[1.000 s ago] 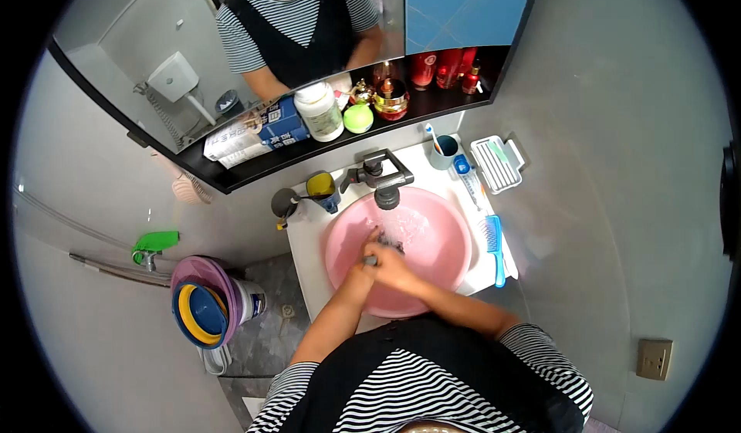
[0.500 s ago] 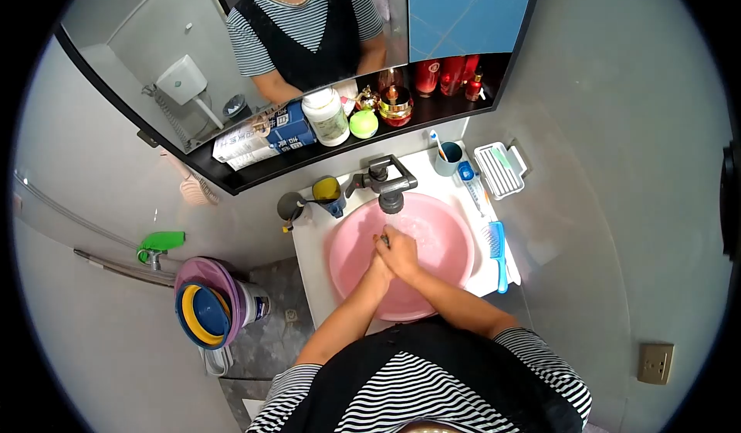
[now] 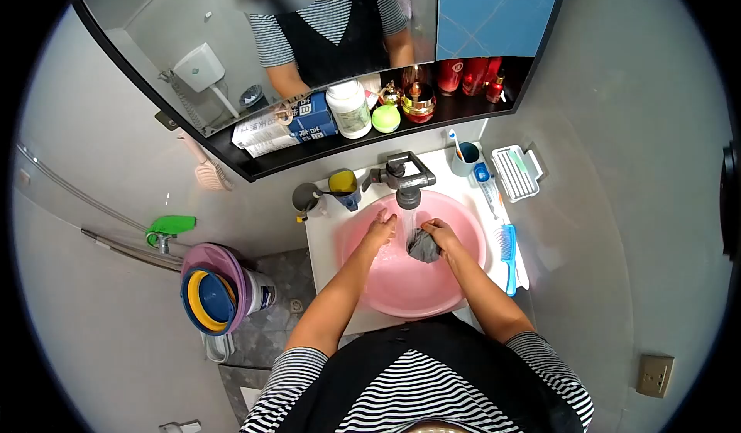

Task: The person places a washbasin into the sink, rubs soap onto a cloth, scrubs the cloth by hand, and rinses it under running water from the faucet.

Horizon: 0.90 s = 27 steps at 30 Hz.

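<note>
Over the pink basin, my right hand grips a crumpled grey cloth by its upper right side. Water from the dark tap runs down onto the cloth's left part. To the left of the stream, my left hand is open with its fingers apart, holding nothing. It is clear of the cloth.
Behind the basin on the left stand a grey cup and a blue cup with a yellow inside. At right are a toothbrush cup, a toothpaste tube, a blue comb and a soap dish. A mirrored shelf overhangs the back.
My hands were clasped together over the basin; now they are apart. The grey cloth has spread into view in my right hand, and my left hand has opened. The camera view has shifted slightly.
</note>
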Each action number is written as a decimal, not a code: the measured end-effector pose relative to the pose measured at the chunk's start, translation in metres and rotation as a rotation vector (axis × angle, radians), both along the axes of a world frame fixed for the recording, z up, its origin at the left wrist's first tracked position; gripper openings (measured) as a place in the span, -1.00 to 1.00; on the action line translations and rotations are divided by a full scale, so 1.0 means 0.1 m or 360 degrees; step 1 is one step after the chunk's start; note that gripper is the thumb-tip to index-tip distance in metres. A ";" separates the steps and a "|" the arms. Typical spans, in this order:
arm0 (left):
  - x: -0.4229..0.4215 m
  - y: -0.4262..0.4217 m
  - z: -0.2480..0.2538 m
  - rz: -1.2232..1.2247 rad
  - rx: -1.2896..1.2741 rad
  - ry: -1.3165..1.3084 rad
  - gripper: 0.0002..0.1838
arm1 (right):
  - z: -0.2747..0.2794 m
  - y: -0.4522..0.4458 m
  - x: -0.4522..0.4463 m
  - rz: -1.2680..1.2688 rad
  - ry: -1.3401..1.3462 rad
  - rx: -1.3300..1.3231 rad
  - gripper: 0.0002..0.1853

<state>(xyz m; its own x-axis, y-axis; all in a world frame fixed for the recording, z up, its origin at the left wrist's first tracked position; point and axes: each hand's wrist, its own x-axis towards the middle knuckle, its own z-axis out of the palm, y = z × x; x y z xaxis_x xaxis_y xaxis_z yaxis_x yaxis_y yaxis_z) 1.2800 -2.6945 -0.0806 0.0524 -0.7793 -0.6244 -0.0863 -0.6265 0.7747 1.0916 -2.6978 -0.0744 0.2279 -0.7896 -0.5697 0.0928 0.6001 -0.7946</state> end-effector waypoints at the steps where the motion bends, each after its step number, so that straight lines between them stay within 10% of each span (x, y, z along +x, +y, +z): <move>1: 0.02 -0.03 0.01 0.0002 -0.0004 -0.0001 -0.32 | -0.01 0.00 0.00 -0.0067 0.0063 -0.0039 -0.84; 9: 0.09 -0.22 0.10 0.0464 -0.0150 0.0266 -0.15 | 0.13 0.06 0.13 -0.0131 0.0161 -0.0266 -0.89; 21: -0.06 0.04 0.30 0.0423 -0.0089 -0.0026 -0.41 | 0.17 0.14 0.37 -0.0290 0.0726 -0.0776 -0.72; 24: -0.22 0.24 0.38 0.0376 0.0650 0.1093 -0.55 | 0.63 0.35 0.49 -0.0183 0.0868 -0.1057 -0.82; 27: -0.36 0.35 0.41 0.0824 0.0437 0.1615 -0.68 | 0.79 0.53 0.56 -0.0045 0.0861 -0.1513 -0.86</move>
